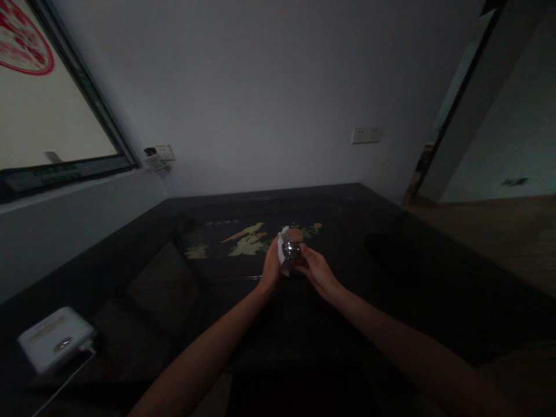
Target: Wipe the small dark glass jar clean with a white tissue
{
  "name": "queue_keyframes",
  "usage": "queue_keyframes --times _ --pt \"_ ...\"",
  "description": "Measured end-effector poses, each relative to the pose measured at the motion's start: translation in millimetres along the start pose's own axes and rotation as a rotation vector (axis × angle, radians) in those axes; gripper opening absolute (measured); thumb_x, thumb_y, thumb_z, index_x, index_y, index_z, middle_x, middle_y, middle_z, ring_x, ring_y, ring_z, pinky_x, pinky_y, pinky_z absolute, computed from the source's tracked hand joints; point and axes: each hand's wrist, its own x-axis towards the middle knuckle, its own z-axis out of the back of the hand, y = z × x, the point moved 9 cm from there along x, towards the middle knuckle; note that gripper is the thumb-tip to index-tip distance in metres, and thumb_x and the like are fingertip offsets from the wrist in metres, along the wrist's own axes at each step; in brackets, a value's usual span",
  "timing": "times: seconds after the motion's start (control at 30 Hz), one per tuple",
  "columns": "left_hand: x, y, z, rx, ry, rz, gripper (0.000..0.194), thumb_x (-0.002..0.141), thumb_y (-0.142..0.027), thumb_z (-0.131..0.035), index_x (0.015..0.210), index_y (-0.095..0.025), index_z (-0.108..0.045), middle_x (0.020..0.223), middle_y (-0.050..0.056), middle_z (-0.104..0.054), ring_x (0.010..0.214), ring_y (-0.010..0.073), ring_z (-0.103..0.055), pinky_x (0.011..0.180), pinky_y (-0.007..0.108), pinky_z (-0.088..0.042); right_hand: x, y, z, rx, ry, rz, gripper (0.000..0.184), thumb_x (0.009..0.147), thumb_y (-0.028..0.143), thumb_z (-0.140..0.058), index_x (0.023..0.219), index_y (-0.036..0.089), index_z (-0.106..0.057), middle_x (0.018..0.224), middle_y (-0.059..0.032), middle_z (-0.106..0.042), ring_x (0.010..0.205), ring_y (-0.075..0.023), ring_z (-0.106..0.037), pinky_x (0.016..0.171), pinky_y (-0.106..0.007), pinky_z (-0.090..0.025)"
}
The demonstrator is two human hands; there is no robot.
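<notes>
Above the dark table, both hands are around a small shiny, rounded silvery object with a brownish round top; the dim light hides its exact kind. My left hand is closed on a white tissue or cloth, pressed against the object's left side. Gripping the object from the right and below is my right hand, thumb near its side. Some fingers of each hand are hidden behind the object and the tissue.
The dark table has a bird-and-flower picture on its top. A white box with a cable sits at the left front. Wall sockets are at the back, a window at the left.
</notes>
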Motion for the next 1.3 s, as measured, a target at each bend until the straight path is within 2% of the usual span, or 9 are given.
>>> queue_keyframes --times 0.1,0.27,0.47,0.53,0.67,0.9,0.97,1.13,1.3 --pt "-4.1 -4.8 -0.9 -0.040 0.004 -0.006 0.051 0.093 -0.052 -0.030 0.123 -0.017 -0.051 0.118 0.010 -0.063 0.107 0.0219 -0.059 0.090 0.035 -0.047 -1.0 -0.1 -2.0 0.026 0.004 -0.014 0.045 0.070 0.059 -0.066 0.087 0.018 -0.069 0.095 -0.0085 -0.071 0.091 -0.0229 -0.065 0.081 -0.039 -0.051" --pt "-16.8 -43.6 -4.8 0.280 0.065 -0.285 0.044 0.095 -0.044 -0.033 0.128 -0.018 -0.046 0.128 0.012 -0.053 0.117 0.0214 -0.051 0.102 0.037 -0.036 -1.7 2.7 -2.6 -0.022 -0.020 0.032 0.042 0.068 0.056 -0.069 0.090 0.020 -0.067 0.094 -0.0058 -0.071 0.088 -0.0225 -0.065 0.078 -0.035 -0.050" --pt "-22.4 -57.4 -13.1 0.535 0.117 -0.519 0.042 0.094 -0.038 -0.035 0.130 -0.017 -0.044 0.132 0.015 -0.048 0.126 0.0243 -0.042 0.106 0.043 -0.030 -1.6 6.1 3.5 -0.155 -0.079 0.099 0.042 0.067 0.052 -0.071 0.093 0.020 -0.064 0.095 -0.0049 -0.069 0.086 -0.0215 -0.062 0.072 -0.030 -0.049" --pt "-22.5 -58.8 -14.5 0.554 0.121 -0.533 0.041 0.094 -0.038 -0.036 0.129 -0.018 -0.045 0.132 0.015 -0.049 0.126 0.0243 -0.042 0.106 0.043 -0.031 -2.0 7.5 3.3 -0.165 -0.079 0.114 0.040 0.067 0.051 -0.071 0.092 0.020 -0.063 0.095 -0.0048 -0.068 0.086 -0.0213 -0.062 0.072 -0.030 -0.048" --pt "-19.8 -60.1 -10.9 0.462 0.093 -0.467 0.039 0.095 -0.038 -0.036 0.125 -0.018 -0.050 0.125 0.013 -0.055 0.118 0.0223 -0.049 0.102 0.038 -0.035 -3.3 4.7 4.0 -0.126 -0.097 0.066 0.041 0.065 0.049 -0.073 0.093 0.021 -0.063 0.094 -0.0042 -0.068 0.087 -0.0211 -0.062 0.073 -0.030 -0.048" --pt "-14.2 -51.2 -5.3 0.300 0.070 -0.363 0.038 0.096 -0.039 -0.032 0.119 -0.017 -0.053 0.119 0.012 -0.058 0.111 0.0221 -0.054 0.097 0.037 -0.039 -4.1 -1.4 3.6 -0.008 -0.103 -0.033 0.042 0.059 0.053 -0.076 0.078 0.019 -0.061 0.076 -0.0003 -0.065 0.074 -0.0167 -0.061 0.066 -0.028 -0.049" --pt "-15.6 -52.0 -7.1 0.328 0.093 -0.387 0.038 0.094 -0.039 -0.035 0.121 -0.017 -0.052 0.119 0.012 -0.058 0.109 0.0231 -0.054 0.095 0.038 -0.040 -4.4 -1.2 3.6 -0.008 -0.102 -0.036 0.042 0.059 0.054 -0.076 0.076 0.019 -0.061 0.073 0.0004 -0.064 0.072 -0.0158 -0.061 0.064 -0.027 -0.049" --pt "-21.9 -63.0 -14.5 0.484 0.155 -0.514 0.044 0.083 -0.032 -0.056 0.124 -0.017 -0.049 0.120 0.013 -0.056 0.110 0.0256 -0.052 0.094 0.038 -0.040 -5.7 -2.2 4.2 -0.026 -0.110 -0.039 0.041 0.061 0.055 -0.074 0.073 0.018 -0.060 0.068 0.0019 -0.061 0.066 -0.0135 -0.059 0.060 -0.025 -0.047" --pt "-21.7 -65.5 -15.1 0.491 0.154 -0.508 0.039 0.086 -0.031 -0.050 0.124 -0.019 -0.050 0.120 0.011 -0.057 0.109 0.0248 -0.052 0.095 0.038 -0.039 -5.6 -0.9 3.1 -0.039 -0.114 -0.020 0.043 0.059 0.056 -0.074 0.074 0.019 -0.059 0.072 0.0005 -0.063 0.069 -0.0149 -0.060 0.062 -0.027 -0.049"
